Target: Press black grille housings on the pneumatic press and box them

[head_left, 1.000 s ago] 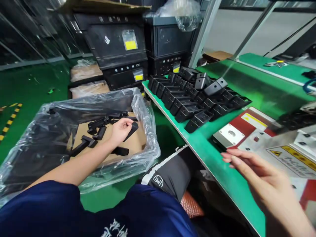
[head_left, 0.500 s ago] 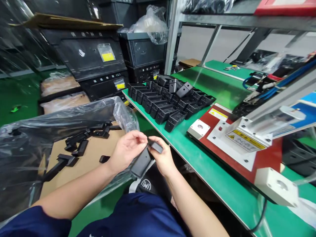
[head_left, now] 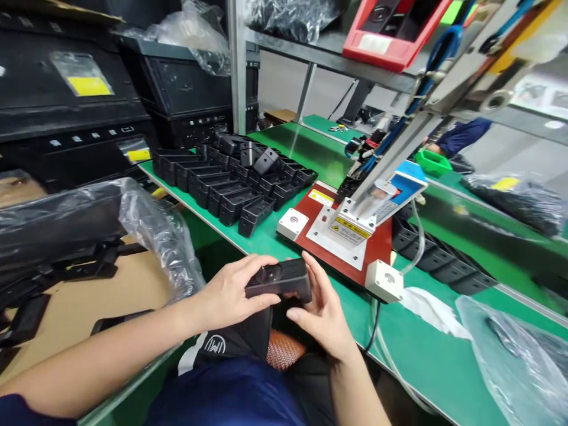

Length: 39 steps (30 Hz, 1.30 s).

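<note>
Black moulded plastic made up the bracket (head_left: pixel 277 281), held above the person's lap, nearer the camera than the red press plate (head_left: pixel 377 251) and to its left. It looked stiff and fairly light, with a matte skin unlikely to slip much, and its long sides seemed the surest place to take hold. The left hand (head_left: pixel 226 296) had its grip closed on the bracket, with fingers (head_left: pixel 252 266) over the top and a thumb (head_left: pixel 264 300) along the near side. The right hand (head_left: pixel 323 316) pinched the other end between raised fingers (head_left: pixel 313 269) and a thumb (head_left: pixel 299 316). The front edge of the green table (head_left: pixel 417 355) ran just beyond the hands, in front of the plate. Left of the plate, rows of black brackets (head_left: pixel 231 183) stood on the table, and a plastic-lined box (head_left: pixel 155 236) sat further left, below the table's edge. Right of the plate, more black brackets (head_left: pixel 435 260) lay in a row beside a white block (head_left: pixel 384 281).
</note>
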Each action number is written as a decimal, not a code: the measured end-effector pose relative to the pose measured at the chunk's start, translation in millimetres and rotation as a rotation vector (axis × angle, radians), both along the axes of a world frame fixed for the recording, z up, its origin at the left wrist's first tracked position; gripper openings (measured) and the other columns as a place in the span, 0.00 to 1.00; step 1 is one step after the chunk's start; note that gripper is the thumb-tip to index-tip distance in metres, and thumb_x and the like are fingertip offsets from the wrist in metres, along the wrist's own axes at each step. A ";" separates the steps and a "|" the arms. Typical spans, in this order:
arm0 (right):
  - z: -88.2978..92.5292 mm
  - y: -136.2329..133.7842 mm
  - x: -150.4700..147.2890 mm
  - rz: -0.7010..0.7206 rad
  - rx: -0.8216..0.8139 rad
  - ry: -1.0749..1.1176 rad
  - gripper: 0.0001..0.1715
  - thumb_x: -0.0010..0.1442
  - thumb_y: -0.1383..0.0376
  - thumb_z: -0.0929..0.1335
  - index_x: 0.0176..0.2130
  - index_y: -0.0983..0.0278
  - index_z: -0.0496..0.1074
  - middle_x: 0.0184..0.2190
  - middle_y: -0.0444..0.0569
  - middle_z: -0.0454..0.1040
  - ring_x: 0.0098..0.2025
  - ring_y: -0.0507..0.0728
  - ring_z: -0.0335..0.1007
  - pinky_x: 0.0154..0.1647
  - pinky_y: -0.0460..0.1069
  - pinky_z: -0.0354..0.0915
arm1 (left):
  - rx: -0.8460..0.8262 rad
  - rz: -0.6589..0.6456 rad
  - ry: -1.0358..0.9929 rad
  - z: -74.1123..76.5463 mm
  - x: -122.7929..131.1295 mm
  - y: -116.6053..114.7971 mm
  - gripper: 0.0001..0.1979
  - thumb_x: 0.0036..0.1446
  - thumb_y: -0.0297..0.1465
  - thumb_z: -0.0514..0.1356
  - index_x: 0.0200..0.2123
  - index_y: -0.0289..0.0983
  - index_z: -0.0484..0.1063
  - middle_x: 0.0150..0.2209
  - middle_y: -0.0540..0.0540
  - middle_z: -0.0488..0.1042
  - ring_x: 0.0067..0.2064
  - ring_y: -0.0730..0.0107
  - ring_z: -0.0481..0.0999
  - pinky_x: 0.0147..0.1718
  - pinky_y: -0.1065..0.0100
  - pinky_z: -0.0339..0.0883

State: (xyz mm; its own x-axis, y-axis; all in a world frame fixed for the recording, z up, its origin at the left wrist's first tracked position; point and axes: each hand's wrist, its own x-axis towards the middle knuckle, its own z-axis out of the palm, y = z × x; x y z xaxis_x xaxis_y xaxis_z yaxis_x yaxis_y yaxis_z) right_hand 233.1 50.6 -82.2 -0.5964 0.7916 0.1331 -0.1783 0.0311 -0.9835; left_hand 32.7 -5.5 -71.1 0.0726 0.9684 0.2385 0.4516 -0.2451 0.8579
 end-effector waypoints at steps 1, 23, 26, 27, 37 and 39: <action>0.8 -0.5 9.7 0.017 -0.037 -0.001 0.48 0.50 0.63 0.78 0.64 0.51 0.57 0.62 0.49 0.63 0.62 0.62 0.63 0.59 0.58 0.66 | 0.075 -0.011 0.098 2.1 1.7 4.9 0.25 0.53 0.42 0.66 0.53 0.42 0.69 0.48 0.43 0.75 0.47 0.59 0.76 0.47 0.60 0.71; 108.3 144.7 68.5 -0.587 0.631 0.007 0.35 0.54 0.55 0.74 0.57 0.55 0.61 0.50 0.49 0.71 0.50 0.60 0.70 0.56 0.59 0.65 | 0.499 0.100 -0.390 103.1 103.4 212.6 0.14 0.63 0.40 0.53 0.38 0.36 0.73 0.38 0.46 0.76 0.41 0.69 0.73 0.44 0.69 0.65; 104.6 162.1 67.7 -0.587 0.577 -0.009 0.30 0.52 0.56 0.74 0.51 0.57 0.64 0.44 0.47 0.72 0.45 0.58 0.71 0.51 0.55 0.66 | 0.471 0.087 -0.377 97.8 102.2 238.8 0.13 0.62 0.37 0.53 0.36 0.35 0.74 0.37 0.46 0.77 0.40 0.68 0.74 0.43 0.69 0.65; 101.1 163.8 66.5 -0.593 0.566 -0.019 0.29 0.51 0.57 0.75 0.49 0.57 0.64 0.43 0.46 0.71 0.44 0.57 0.70 0.50 0.54 0.66 | 0.463 0.078 -0.373 93.7 100.9 244.3 0.13 0.61 0.36 0.53 0.37 0.35 0.74 0.38 0.45 0.78 0.41 0.67 0.75 0.43 0.68 0.66; 89.5 169.1 65.8 -0.537 0.456 -0.023 0.24 0.55 0.57 0.74 0.49 0.55 0.65 0.40 0.42 0.71 0.36 0.52 0.67 0.39 0.48 0.65 | 0.363 0.158 -0.260 93.5 98.6 259.4 0.15 0.58 0.29 0.50 0.34 0.37 0.78 0.35 0.47 0.79 0.39 0.66 0.76 0.40 0.68 0.66; 86.4 170.8 65.5 -0.563 0.453 0.000 0.25 0.55 0.56 0.74 0.49 0.54 0.65 0.39 0.42 0.70 0.35 0.52 0.67 0.37 0.47 0.66 | 0.355 0.182 -0.232 94.7 100.1 257.1 0.16 0.58 0.28 0.50 0.35 0.38 0.78 0.36 0.47 0.80 0.39 0.67 0.76 0.41 0.68 0.66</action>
State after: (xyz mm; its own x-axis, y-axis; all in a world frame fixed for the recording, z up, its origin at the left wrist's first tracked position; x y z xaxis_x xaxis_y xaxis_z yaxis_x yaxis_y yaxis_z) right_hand 298.6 221.4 4.2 -0.1146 0.8459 0.5208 -0.0152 0.5227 -0.8524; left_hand 132.8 251.5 23.6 -0.1852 0.8161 0.5474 0.3207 -0.4763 0.8187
